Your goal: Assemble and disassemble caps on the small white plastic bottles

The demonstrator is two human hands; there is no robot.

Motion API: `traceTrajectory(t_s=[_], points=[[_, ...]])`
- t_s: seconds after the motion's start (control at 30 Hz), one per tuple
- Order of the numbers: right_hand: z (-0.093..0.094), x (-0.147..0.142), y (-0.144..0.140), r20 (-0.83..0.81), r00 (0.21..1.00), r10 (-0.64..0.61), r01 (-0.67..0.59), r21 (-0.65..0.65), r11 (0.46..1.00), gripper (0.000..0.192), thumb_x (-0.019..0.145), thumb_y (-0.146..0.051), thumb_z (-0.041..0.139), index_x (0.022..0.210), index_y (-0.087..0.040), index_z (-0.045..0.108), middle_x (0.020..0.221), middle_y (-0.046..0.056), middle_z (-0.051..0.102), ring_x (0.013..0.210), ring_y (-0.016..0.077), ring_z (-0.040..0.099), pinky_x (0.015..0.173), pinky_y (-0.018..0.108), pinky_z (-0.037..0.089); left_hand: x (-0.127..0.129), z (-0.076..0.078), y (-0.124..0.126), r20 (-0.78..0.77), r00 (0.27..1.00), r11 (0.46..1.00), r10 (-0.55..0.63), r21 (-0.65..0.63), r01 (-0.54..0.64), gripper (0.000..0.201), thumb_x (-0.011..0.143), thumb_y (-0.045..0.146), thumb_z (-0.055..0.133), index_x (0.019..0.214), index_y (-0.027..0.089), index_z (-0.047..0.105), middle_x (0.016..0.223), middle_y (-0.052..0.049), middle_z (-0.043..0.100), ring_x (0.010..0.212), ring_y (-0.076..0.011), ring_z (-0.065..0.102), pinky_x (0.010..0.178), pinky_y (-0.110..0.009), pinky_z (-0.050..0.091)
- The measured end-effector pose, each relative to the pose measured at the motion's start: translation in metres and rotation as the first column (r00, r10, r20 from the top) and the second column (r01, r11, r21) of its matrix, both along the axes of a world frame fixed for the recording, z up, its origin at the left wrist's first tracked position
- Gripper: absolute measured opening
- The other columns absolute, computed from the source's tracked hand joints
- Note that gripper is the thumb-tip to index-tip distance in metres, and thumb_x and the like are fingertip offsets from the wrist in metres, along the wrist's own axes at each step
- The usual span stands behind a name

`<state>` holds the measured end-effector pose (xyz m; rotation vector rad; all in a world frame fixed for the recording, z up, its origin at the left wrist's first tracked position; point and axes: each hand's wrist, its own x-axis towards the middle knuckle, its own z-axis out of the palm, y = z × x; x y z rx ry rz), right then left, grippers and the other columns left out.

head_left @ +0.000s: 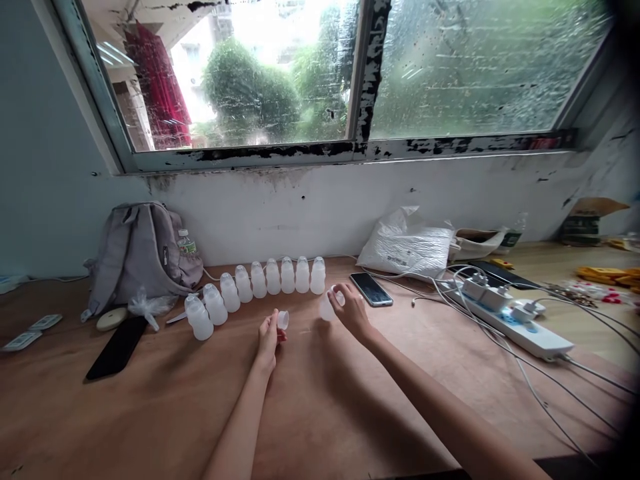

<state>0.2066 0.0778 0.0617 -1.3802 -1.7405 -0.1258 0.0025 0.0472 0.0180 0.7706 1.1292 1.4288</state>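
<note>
My left hand [269,337] holds a small translucent cap [283,320] between its fingertips, just above the wooden table [320,413]. My right hand [350,309] grips a small white plastic bottle [327,307] that stands on the table to the right of the cap. Behind both hands, several identical white bottles [260,283] stand in a curved row from the left toward the wall.
A grey backpack [140,253] with a water bottle leans at the left wall. A black phone [117,347] lies left, another phone [371,289] right of my right hand. A white bag [407,243], a power strip [510,313] and cables lie at the right.
</note>
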Motion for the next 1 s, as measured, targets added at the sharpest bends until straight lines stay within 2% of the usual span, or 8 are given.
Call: traceTrajectory(t_s=[0.1,0.2,0.33,0.4,0.5,0.6,0.77,1.0], points=[[-0.013,-0.011,-0.015,-0.103,0.985,0.141,-0.142,0.004,0.99,0.016,0.08,-0.031,0.047,0.091,-0.019,0.047,0.087,0.006,0.055,0.079,0.0192,0.054,0.07,0.03,0.043,0.001,-0.002,0.001,-0.021,1.0,1.0,0.011,0.008,-0.01,0.043,0.062,0.058,0.057,0.065,0.017,0.045,0.045,0.007,0.042,0.038,-0.0056,0.042,0.042,-0.016,0.035],[-0.028,-0.021,-0.025,-0.213,0.942,0.258,-0.262,0.009,0.965,0.043,0.076,-0.031,0.053,0.113,-0.018,0.034,0.098,0.009,0.055,0.088,0.0203,0.055,0.075,0.033,0.044,0.001,-0.002,0.001,-0.028,1.0,0.999,0.015,0.029,-0.014,0.043,0.063,0.06,0.055,0.065,0.018,0.044,0.043,0.008,0.039,0.037,-0.0051,0.039,0.041,-0.017,0.034],[-0.044,-0.031,-0.033,-0.294,0.91,0.294,-0.348,-0.151,0.925,0.057,0.073,-0.031,0.056,0.12,-0.018,0.025,0.091,0.005,0.058,0.077,0.0186,0.058,0.069,0.032,0.048,0.003,0.002,-0.001,-0.015,1.0,1.0,-0.001,0.031,0.002,0.044,0.064,0.061,0.053,0.065,0.018,0.044,0.043,0.009,0.037,0.036,-0.0051,0.036,0.041,-0.017,0.034],[-0.048,-0.033,-0.035,-0.26,0.921,0.29,-0.341,-0.177,0.923,0.054,0.073,-0.033,0.056,0.119,-0.02,0.03,0.092,0.005,0.059,0.078,0.0193,0.059,0.069,0.032,0.048,0.005,0.004,-0.003,0.002,1.0,0.999,-0.013,0.031,0.013,0.044,0.064,0.061,0.052,0.065,0.018,0.044,0.043,0.009,0.036,0.036,-0.005,0.035,0.041,-0.017,0.034],[-0.05,-0.034,-0.035,-0.092,0.941,0.325,-0.335,-0.13,0.933,0.05,0.073,-0.034,0.058,0.118,-0.023,0.039,0.102,0.007,0.057,0.092,0.0227,0.054,0.077,0.036,0.045,0.008,0.006,-0.004,0.02,0.999,0.998,-0.036,0.059,0.035,0.043,0.065,0.061,0.053,0.064,0.018,0.043,0.045,0.009,0.037,0.038,-0.0046,0.036,0.042,-0.017,0.034],[-0.052,-0.034,-0.034,0.024,0.946,0.324,-0.319,-0.111,0.941,0.053,0.069,-0.03,0.063,0.116,-0.023,0.043,0.104,0.007,0.057,0.094,0.0239,0.052,0.08,0.038,0.043,0.009,0.007,-0.006,-0.019,0.998,0.995,-0.062,0.078,0.063,0.044,0.063,0.06,0.056,0.07,0.017,0.047,0.052,0.007,0.044,0.042,-0.0049,0.04,0.043,-0.017,0.035],[-0.051,-0.033,-0.035,0.117,0.955,0.271,-0.262,-0.085,0.961,0.043,0.066,-0.027,0.067,0.106,-0.023,0.05,0.097,0.006,0.059,0.089,0.0232,0.051,0.078,0.036,0.043,0.01,0.01,-0.008,-0.102,0.991,0.992,-0.087,0.079,0.095,0.048,0.06,0.061,0.057,0.076,0.016,0.053,0.057,0.004,0.048,0.044,-0.0055,0.042,0.041,-0.017,0.033],[-0.042,-0.031,-0.039,0.183,0.94,0.289,-0.284,-0.055,0.957,0.044,0.069,-0.022,0.065,0.11,-0.025,0.051,0.1,0.007,0.06,0.09,0.025,0.049,0.079,0.039,0.039,0.011,0.006,-0.005,-0.105,0.991,0.994,-0.087,0.055,0.093,0.042,0.06,0.055,0.062,0.069,0.015,0.052,0.05,0.006,0.043,0.04,-0.0047,0.038,0.04,-0.016,0.032]])
